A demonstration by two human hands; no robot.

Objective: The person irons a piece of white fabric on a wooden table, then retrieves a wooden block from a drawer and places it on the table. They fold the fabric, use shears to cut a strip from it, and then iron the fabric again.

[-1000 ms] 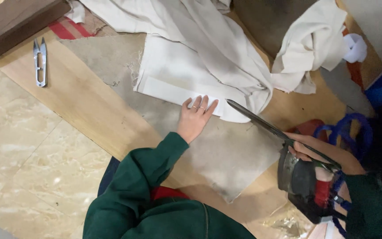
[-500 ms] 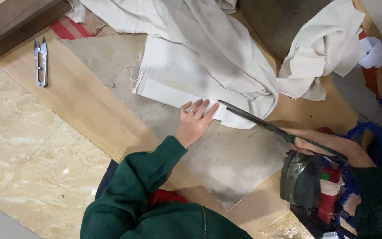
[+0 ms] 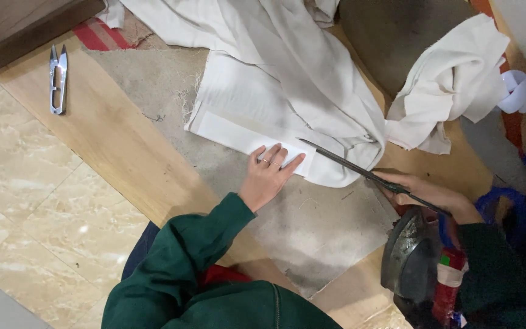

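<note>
Cutting folded white cloth [image 3: 287, 91] on a wooden worktop [image 3: 111, 146].
Left hand [image 3: 267, 176], fingers spread flat, presses the cloth's near edge; right hand [image 3: 430, 195] grips long steel shears [image 3: 360, 172], blades touching that edge.

Tailoring workshop, white cloth [image 3: 287, 79], long shears [image 3: 360, 170], thread snips [image 3: 58, 79], wooden cutting table [image 3: 111, 146]

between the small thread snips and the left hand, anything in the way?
Head view: only bare wooden tabletop and grey mat between the thread snips and the left hand, which presses the white cloth.
</note>
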